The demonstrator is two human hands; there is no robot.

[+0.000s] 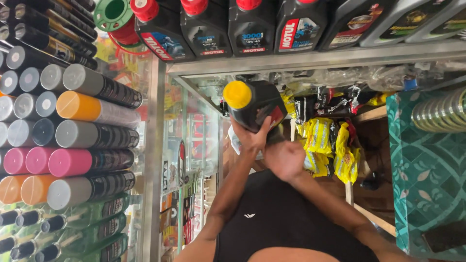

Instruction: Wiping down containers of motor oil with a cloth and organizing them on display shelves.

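Note:
My left hand [250,138] grips a black plastic oil bottle [255,104] with a yellow cap, holding it up in front of my chest and the glass case. My right hand [286,160] is blurred, fingers curled, right against the bottle's lower end; whether it grips the bottle I cannot tell. A bit of pale cloth or paper [235,141] shows beside my left wrist. My black shirt fills the bottom middle of the view.
A row of black oil bottles with red caps [206,26] stands on a metal shelf [315,59]. Spray cans with coloured caps [73,136] are stacked at the left. Yellow packets [320,138] hang behind the hands. A glass display case [187,160] and a teal patterned surface [427,165] flank me.

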